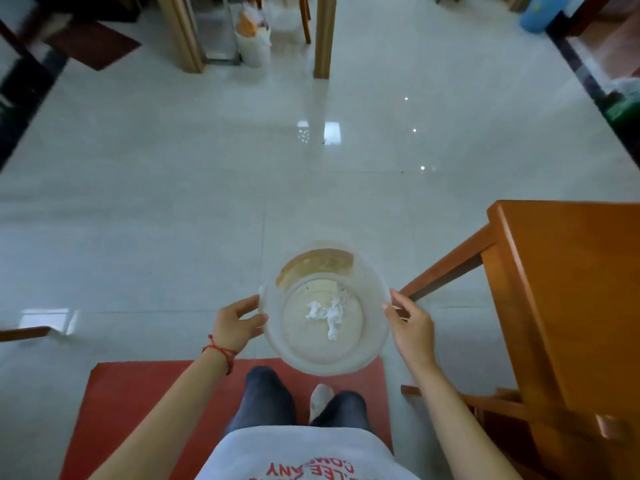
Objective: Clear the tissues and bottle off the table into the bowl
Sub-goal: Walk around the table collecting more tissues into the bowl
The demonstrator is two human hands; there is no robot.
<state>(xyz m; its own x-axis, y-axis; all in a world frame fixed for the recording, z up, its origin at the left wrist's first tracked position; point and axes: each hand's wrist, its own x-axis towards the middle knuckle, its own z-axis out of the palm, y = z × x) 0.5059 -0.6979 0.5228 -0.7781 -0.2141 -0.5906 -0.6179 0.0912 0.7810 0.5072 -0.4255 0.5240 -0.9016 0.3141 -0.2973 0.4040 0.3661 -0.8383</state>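
A clear plastic bowl [375, 336] hangs in front of me above the floor, held by its rim on both sides. My left hand [237, 323] grips the left rim and my right hand [412, 327] grips the right rim. Crumpled white tissues [329, 311] lie in the bottom of the bowl. An orange wooden table [568, 289] stands to my right; the part of its top that shows is bare. No bottle is in view.
A red mat [138, 410] lies under my feet on the glossy tiled floor. Wooden posts [323, 36] and a white bin with a bag [254, 39] stand far ahead. A blue container [536, 12] sits at the far right.
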